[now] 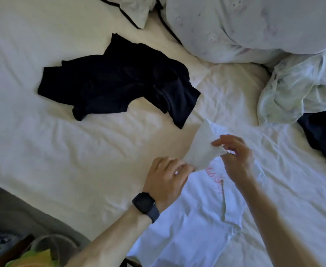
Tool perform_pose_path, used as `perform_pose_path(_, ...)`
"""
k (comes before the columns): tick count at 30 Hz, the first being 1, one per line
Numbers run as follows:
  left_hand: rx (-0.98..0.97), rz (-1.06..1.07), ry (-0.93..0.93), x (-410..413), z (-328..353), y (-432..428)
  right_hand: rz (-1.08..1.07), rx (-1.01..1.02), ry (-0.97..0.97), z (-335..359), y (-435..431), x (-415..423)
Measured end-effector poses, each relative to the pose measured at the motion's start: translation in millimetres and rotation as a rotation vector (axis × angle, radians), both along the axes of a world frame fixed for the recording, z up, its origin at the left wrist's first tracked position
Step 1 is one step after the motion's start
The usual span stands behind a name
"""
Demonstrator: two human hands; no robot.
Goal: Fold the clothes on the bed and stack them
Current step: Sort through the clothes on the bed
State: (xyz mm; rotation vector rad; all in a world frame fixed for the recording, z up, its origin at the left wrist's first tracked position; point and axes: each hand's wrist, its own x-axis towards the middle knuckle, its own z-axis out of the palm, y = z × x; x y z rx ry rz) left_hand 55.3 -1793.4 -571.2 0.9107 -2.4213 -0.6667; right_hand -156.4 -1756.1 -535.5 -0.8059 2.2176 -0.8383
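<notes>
Left hand [166,176]: nearest the camera with its forearm, entering from the bottom edge; a dark watch [144,204] sits on the wrist. Thumb and fingertips pinch the lower corner of a raised white flap [202,149].
Right hand [235,157]: enters from the lower right. Thumb and forefinger pinch the opposite corner of the same flap; the other fingers are loosely spread above it.
White flap: held up between the two hands, clear of the sheet. It appears to belong to the shirt below; whether it is a sleeve cannot be told.
White T-shirt [197,224]: task item, lying flat on the near right part of the bed, under both hands, with pink script lettering showing beside the right wrist.
Black garment [119,83]: task item, unfolded and rumpled, on the sheet beyond the hands to the left, apart from the T-shirt.
Dark cloth [324,135]: at the right edge, partly cut off by the frame; type not discernible.
Bed sheet [62,151]: white, creased, beneath all the clothes.
Pale green bedding [293,89]: crumpled, upper right, just above the dark cloth.
Floral duvet [254,26]: bunched along the top right.
Piped pillow [131,10]: white with black edging, top centre.
Yellow-green item [35,257]: off the bed, bottom left corner; blurred, unidentified.
</notes>
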Motion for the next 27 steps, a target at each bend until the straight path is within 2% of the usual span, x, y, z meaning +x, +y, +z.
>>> perform_pose_path(2,-0.091,-0.246,-0.206,6.6,-1.6,15.5,0.035,0.163,0.027,-6.8,37.0,-7.2)
perform_pose_path(4,-0.083,-0.379,-0.343,15.5,-6.9,20.2,0.075,0.299,0.101,-13.8,58.5,-13.9)
perform_pose_path(8,0.088,-0.159,-0.407,9.9,-7.2,4.6,-0.056,0.251,0.026,-19.0,41.1,-21.1)
perform_pose_path(12,0.253,-0.093,-0.502,-3.5,-5.9,-15.6,0.006,0.335,-0.024,-27.9,-5.0,-22.3)
perform_pose_path(15,0.314,-0.075,-0.462,0.5,-10.1,-25.0,0.002,0.380,-0.036,-37.7,-33.1,-26.8)
perform_pose_path(19,0.444,0.133,-0.415,20.4,-16.2,-31.5,-0.178,0.244,-0.232,-47.0,-52.6,-30.4)
perform_pose_path(27,0.665,0.161,-0.380,6.8,-6.0,-32.2,-0.209,0.238,-0.353,-44.7,-60.2,-28.2)
